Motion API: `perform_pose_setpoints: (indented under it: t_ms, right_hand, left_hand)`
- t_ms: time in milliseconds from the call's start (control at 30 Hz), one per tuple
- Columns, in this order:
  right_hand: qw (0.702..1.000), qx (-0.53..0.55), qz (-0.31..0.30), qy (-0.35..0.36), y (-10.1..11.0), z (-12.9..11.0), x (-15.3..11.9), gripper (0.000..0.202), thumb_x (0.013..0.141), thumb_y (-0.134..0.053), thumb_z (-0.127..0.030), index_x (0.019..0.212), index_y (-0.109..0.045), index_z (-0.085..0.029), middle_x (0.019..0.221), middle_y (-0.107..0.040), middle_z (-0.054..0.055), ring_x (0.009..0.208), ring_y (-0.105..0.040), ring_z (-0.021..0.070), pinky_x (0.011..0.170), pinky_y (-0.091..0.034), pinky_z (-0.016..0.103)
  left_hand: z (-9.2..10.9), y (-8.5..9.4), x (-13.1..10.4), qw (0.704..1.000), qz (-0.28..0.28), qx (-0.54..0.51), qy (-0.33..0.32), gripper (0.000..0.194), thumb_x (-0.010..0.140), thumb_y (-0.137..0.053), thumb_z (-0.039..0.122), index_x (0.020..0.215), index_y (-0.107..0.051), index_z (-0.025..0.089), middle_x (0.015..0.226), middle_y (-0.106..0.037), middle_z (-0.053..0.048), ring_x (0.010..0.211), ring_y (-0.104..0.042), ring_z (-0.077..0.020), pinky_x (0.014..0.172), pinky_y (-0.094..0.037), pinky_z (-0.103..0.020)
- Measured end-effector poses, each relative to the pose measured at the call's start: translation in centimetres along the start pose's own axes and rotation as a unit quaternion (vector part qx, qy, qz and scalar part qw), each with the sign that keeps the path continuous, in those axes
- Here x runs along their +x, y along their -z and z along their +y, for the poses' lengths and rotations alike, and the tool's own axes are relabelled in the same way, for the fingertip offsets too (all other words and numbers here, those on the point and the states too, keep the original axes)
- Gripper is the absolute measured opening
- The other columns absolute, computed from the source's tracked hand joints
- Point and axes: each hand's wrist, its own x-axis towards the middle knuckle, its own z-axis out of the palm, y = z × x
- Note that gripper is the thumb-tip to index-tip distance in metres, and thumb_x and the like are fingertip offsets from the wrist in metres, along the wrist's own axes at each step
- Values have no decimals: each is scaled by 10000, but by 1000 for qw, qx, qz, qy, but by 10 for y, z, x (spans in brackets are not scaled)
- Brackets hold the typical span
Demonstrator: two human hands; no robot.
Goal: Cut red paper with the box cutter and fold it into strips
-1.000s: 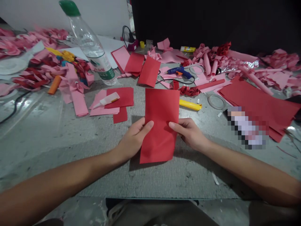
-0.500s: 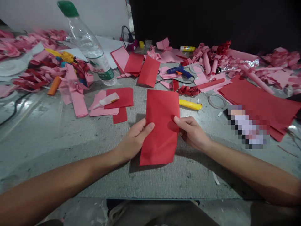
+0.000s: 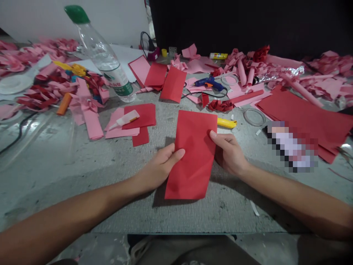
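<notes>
A rectangular sheet of red paper [image 3: 193, 158] is held up just above the table, its lower edge toward me. My left hand [image 3: 162, 163] pinches its left edge, thumb on the front and fingers behind. On the opposite edge my right hand [image 3: 228, 151] grips it the same way, a little higher. The fingers behind the paper are hidden. A yellow utility knife [image 3: 227, 123] lies partly covered behind the sheet. To the left, a small white glue bottle [image 3: 125, 119] rests on red and pink paper pieces [image 3: 146, 115].
A water bottle [image 3: 110, 70] with a green cap stands at back left. Behind the sheet lie a blue glue gun [image 3: 209, 84] and red cards [image 3: 174, 85]. Large red sheets [image 3: 309, 117], a pixelated phone-like object [image 3: 292, 147] and a tape roll [image 3: 254, 117] are at right. Pink scraps [image 3: 328, 81] line the back.
The red paper, with both hands on it, has shifted slightly right and toward me, covering more of the yellow knife. Both hands keep their hold.
</notes>
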Motion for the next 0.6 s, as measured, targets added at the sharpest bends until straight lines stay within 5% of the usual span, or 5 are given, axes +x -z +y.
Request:
perform_pose_setpoints:
  t_ms: [133,400,600]
  right_hand:
    - [999,-19,44,15,3,-7,6,330,900,-865,-553,774,-771,-263,860,-772,45,828,-719,241,748,-610,396]
    - [994,-9,97,47,4,-21,9,365,858,-910,-465,668,-702,-231,760,-654,5,686,-575,143,605,-500,288]
    - [990,0,129,52,8,-24,16,261,830,-919,-412,713,-751,-249,823,-686,26,740,-614,171,581,-502,302]
  left_hand:
    - [-2,2,1,999,16,49,-7,420,1066,-601,633,1037,-707,227,1017,-767,-36,866,-663,-208,758,-519,-337]
    - [2,1,0,995,7,101,9,463,1066,-564,655,1032,-700,214,991,-746,-46,876,-651,-224,739,-499,-347]
    - [2,1,-1,996,17,83,7,446,1057,-595,645,956,-672,217,887,-676,-14,780,-582,-180,679,-453,-322]
